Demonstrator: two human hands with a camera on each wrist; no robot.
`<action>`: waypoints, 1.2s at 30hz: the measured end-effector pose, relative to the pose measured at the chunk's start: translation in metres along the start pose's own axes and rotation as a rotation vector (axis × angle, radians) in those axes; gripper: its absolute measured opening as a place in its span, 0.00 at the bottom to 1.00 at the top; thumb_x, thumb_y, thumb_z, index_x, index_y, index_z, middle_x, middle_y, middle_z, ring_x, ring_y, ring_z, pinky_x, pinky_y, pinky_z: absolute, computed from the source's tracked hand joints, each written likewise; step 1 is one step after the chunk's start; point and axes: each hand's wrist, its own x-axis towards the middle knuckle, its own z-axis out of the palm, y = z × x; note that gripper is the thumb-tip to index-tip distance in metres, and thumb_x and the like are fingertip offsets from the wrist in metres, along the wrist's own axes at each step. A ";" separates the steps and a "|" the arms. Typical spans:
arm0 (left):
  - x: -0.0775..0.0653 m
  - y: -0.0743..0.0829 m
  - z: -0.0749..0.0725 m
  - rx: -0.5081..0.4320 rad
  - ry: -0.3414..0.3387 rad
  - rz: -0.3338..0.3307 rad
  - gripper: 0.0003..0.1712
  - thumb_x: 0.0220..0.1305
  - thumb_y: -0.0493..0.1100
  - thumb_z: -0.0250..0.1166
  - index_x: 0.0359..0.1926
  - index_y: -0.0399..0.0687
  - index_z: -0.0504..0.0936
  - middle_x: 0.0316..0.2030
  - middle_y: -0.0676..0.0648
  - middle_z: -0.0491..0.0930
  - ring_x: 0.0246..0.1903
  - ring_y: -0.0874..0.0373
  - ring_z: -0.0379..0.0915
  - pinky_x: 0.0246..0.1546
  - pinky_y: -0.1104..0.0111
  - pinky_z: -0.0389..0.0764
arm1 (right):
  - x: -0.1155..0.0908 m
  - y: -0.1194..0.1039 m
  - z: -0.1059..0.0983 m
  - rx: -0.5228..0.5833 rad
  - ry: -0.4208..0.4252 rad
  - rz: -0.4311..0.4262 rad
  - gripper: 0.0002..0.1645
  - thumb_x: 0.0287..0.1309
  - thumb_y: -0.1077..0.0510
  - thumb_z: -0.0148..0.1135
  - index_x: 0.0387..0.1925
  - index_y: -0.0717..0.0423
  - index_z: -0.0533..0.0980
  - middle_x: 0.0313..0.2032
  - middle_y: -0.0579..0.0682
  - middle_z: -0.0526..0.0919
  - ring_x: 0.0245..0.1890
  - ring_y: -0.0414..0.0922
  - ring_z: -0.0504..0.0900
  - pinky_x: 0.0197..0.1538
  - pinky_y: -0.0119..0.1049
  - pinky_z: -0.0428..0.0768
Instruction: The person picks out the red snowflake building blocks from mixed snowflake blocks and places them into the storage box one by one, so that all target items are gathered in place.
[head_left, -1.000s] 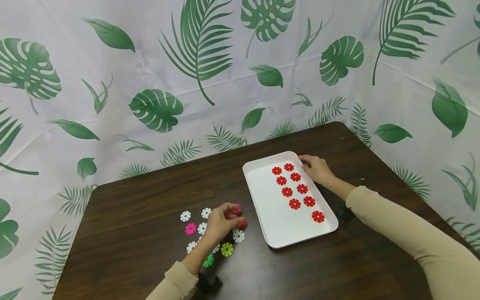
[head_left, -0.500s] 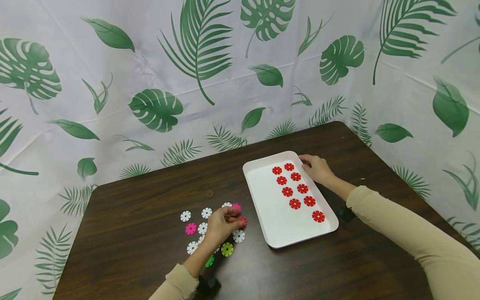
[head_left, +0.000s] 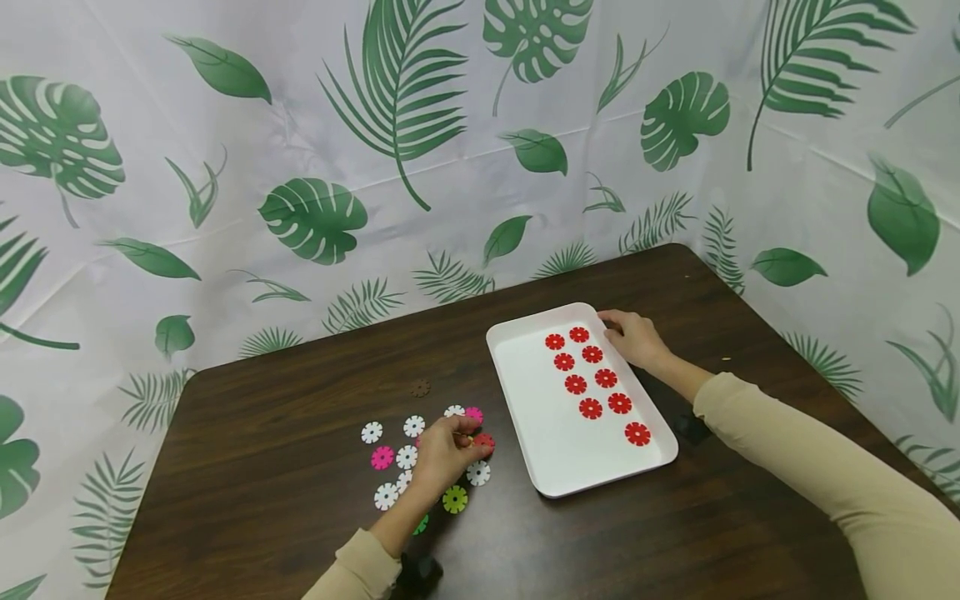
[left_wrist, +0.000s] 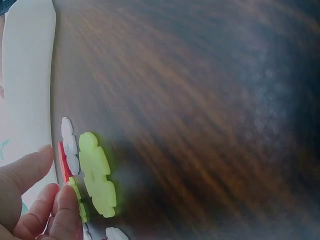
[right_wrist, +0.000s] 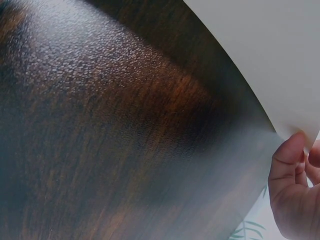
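My left hand (head_left: 442, 454) reaches over a loose group of notched plastic discs. Its thumb touches a red disc (head_left: 486, 442) lying on the table; in the left wrist view, thumb and fingertips stand apart beside that disc. Close by lie a pink disc (head_left: 473, 414), a white disc (head_left: 478, 473) and a yellow-green disc (left_wrist: 97, 175). Part of another yellow-green disc (left_wrist: 77, 197) shows behind the fingers. At the far right corner of a white tray (head_left: 517, 400), my right hand (head_left: 633, 337) pinches the rim between thumb and fingers. Several red discs (head_left: 606, 378) lie flat inside the tray.
Several white discs (head_left: 371, 432), a pink disc (head_left: 382, 457) and a partly covered green disc (head_left: 422, 524) lie around the left hand. A brown disc (head_left: 420, 388) lies farther back on the dark wooden table (head_left: 285, 433). A leaf-patterned curtain (head_left: 450, 167) stands behind.
The left hand has shifted slightly, uncovering the pink disc and a white disc behind it. Its thumb now lies at the red disc. The right hand and tray stay in place.
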 end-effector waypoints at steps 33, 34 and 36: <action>-0.001 0.003 -0.001 0.226 0.004 0.119 0.14 0.44 0.39 0.76 0.33 0.41 0.84 0.30 0.46 0.79 0.30 0.56 0.75 0.28 0.72 0.73 | -0.003 -0.005 -0.002 -0.016 -0.003 -0.008 0.25 0.66 0.64 0.50 0.63 0.68 0.64 0.54 0.69 0.73 0.39 0.56 0.79 0.44 0.48 0.81; -0.001 0.003 -0.001 0.227 0.008 0.121 0.13 0.44 0.40 0.76 0.33 0.41 0.84 0.30 0.46 0.79 0.29 0.56 0.74 0.28 0.73 0.73 | -0.003 -0.005 -0.002 -0.013 -0.003 -0.007 0.25 0.66 0.64 0.51 0.63 0.68 0.63 0.54 0.69 0.73 0.40 0.57 0.80 0.44 0.48 0.81; -0.001 0.003 0.000 0.230 0.016 0.128 0.13 0.44 0.40 0.76 0.33 0.41 0.84 0.29 0.46 0.80 0.29 0.56 0.74 0.27 0.73 0.73 | -0.003 -0.005 -0.002 -0.012 -0.003 -0.007 0.25 0.66 0.64 0.51 0.63 0.68 0.63 0.54 0.69 0.73 0.40 0.57 0.80 0.44 0.48 0.81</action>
